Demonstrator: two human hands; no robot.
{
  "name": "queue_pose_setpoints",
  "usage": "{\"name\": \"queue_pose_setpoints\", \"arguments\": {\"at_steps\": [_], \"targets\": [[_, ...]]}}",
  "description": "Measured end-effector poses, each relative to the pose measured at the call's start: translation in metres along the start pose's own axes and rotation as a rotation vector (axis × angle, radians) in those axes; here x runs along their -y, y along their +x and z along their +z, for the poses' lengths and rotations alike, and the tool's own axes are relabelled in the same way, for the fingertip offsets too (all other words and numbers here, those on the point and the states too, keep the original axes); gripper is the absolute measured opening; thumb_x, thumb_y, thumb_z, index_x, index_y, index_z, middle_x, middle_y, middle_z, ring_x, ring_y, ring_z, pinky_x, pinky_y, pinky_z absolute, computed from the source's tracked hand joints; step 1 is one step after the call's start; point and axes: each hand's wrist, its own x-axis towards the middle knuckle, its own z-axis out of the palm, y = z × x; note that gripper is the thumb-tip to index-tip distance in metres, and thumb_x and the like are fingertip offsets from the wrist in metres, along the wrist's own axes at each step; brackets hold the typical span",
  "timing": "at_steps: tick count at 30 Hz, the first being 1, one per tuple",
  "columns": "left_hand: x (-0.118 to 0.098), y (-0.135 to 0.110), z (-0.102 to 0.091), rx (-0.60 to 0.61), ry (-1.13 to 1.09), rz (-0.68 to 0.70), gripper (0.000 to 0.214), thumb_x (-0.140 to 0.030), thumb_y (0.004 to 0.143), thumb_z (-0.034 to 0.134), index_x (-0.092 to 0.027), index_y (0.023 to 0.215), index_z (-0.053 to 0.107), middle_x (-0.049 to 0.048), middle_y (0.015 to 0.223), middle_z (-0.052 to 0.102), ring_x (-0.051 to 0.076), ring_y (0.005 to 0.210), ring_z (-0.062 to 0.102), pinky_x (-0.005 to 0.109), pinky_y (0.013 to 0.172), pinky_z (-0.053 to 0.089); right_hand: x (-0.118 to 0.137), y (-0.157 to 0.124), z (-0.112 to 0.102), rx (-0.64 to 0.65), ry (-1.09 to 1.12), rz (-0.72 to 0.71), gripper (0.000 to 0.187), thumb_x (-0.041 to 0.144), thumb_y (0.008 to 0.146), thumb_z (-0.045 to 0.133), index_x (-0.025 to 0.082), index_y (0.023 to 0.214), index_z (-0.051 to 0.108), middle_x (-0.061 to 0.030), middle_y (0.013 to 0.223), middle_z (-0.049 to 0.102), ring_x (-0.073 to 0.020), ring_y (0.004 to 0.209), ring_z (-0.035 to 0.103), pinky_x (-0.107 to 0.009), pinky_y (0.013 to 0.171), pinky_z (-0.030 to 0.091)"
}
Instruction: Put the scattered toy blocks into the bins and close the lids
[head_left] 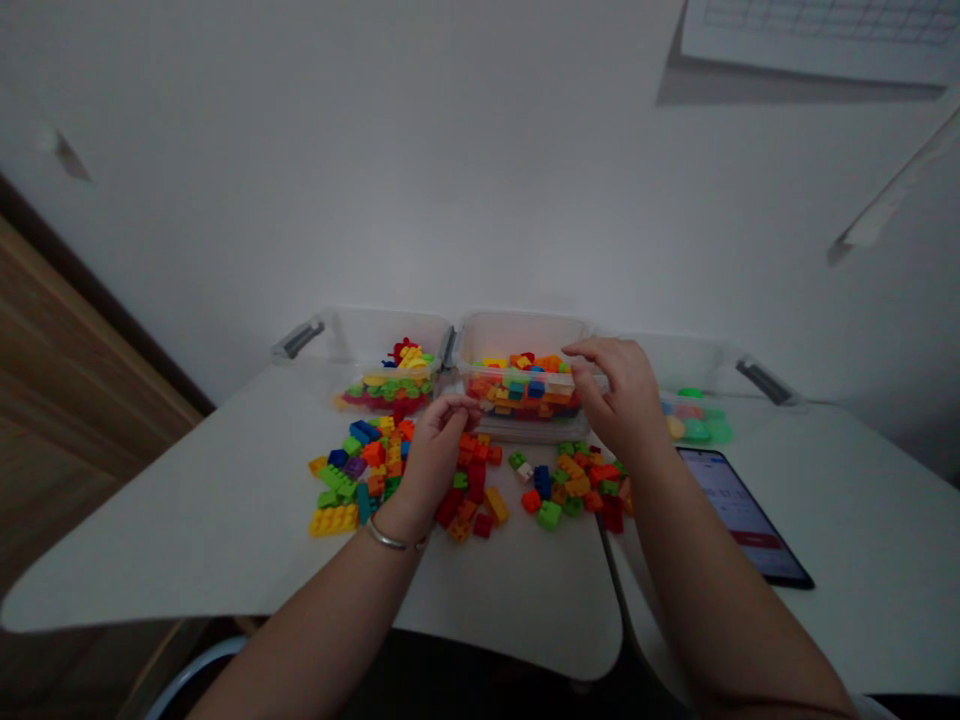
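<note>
My left hand hovers over the loose toy bricks in front of the middle bin. Its fingers are curled together in a pinch, and what they hold, if anything, I cannot make out. At the right end of the clear middle bin, my right hand is raised with thumb and forefinger apart and nothing visible between them. Mixed bricks partly fill that bin. Below my right hand lies a second pile of bricks, mostly orange, green and red.
A clear left bin holds colourful pieces. Another clear bin at the right has rounded pastel pieces. A phone lies on the white table beside my right forearm. A seam divides the tabletop, and a wall stands behind.
</note>
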Motion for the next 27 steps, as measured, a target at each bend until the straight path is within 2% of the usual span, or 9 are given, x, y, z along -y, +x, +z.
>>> {"name": "queue_pose_setpoints", "arguments": {"at_steps": [2, 5, 10, 13, 15, 20, 27], "targets": [[0.001, 0.000, 0.000, 0.002, 0.002, 0.006, 0.012, -0.029, 0.075, 0.059, -0.019, 0.080, 0.063, 0.0008, 0.076, 0.065, 0.014, 0.073, 0.061, 0.030, 0.075, 0.051, 0.008, 0.000, 0.000, 0.072, 0.048, -0.038, 0.022, 0.026, 0.093, 0.046, 0.019, 0.096, 0.067, -0.0089, 0.094, 0.072, -0.0226, 0.092, 0.062, -0.037, 0.086, 0.044], [0.002, 0.001, -0.001, 0.000, 0.009, 0.009, 0.013, -0.030, 0.076, 0.060, -0.019, 0.083, 0.063, 0.0011, 0.077, 0.065, 0.015, 0.074, 0.061, 0.030, 0.075, 0.050, 0.021, -0.001, 0.005, 0.247, 0.114, -0.035, 0.019, 0.025, 0.092, 0.050, 0.019, 0.092, 0.068, -0.0067, 0.089, 0.072, -0.0206, 0.087, 0.063, -0.034, 0.081, 0.045], [0.004, 0.001, -0.003, -0.003, 0.015, 0.016, 0.015, -0.030, 0.076, 0.060, -0.020, 0.086, 0.063, 0.0013, 0.080, 0.066, 0.015, 0.076, 0.062, 0.030, 0.076, 0.050, 0.044, -0.009, 0.023, 0.561, 0.001, 0.022, 0.016, 0.024, 0.091, 0.055, 0.021, 0.096, 0.070, -0.0050, 0.094, 0.073, -0.0200, 0.089, 0.064, -0.031, 0.079, 0.045], [0.006, 0.003, -0.004, -0.005, 0.007, 0.024, 0.014, -0.030, 0.076, 0.061, -0.019, 0.086, 0.063, 0.0013, 0.079, 0.065, 0.015, 0.075, 0.062, 0.030, 0.074, 0.051, 0.053, -0.018, 0.038, 0.780, -0.058, 0.006, 0.017, 0.020, 0.090, 0.054, 0.020, 0.096, 0.070, -0.0075, 0.099, 0.072, -0.0217, 0.093, 0.065, -0.031, 0.078, 0.046], [0.007, 0.003, -0.004, -0.005, -0.003, 0.024, 0.014, -0.030, 0.076, 0.061, -0.019, 0.085, 0.063, 0.0010, 0.078, 0.065, 0.015, 0.074, 0.062, 0.029, 0.073, 0.050, 0.055, -0.025, 0.047, 0.868, -0.091, -0.011, 0.019, 0.017, 0.089, 0.051, 0.017, 0.098, 0.069, -0.0097, 0.099, 0.071, -0.0235, 0.092, 0.065, -0.033, 0.077, 0.047], [0.006, 0.002, -0.003, -0.001, -0.017, 0.013, 0.014, -0.030, 0.076, 0.061, -0.019, 0.085, 0.063, 0.0008, 0.079, 0.065, 0.014, 0.074, 0.062, 0.029, 0.074, 0.050, 0.055, -0.038, 0.064, 0.914, -0.073, 0.019, 0.025, 0.011, 0.090, 0.045, 0.015, 0.100, 0.067, -0.0110, 0.100, 0.071, -0.0227, 0.089, 0.066, -0.032, 0.075, 0.048], [0.005, 0.001, -0.003, -0.010, 0.005, 0.010, 0.014, -0.029, 0.076, 0.060, -0.019, 0.086, 0.064, 0.0015, 0.080, 0.066, 0.015, 0.074, 0.062, 0.029, 0.073, 0.051, 0.048, -0.040, 0.065, 0.873, -0.036, 0.001, 0.024, 0.012, 0.089, 0.047, 0.015, 0.102, 0.067, -0.0115, 0.099, 0.070, -0.0229, 0.090, 0.064, -0.033, 0.079, 0.047]]}}
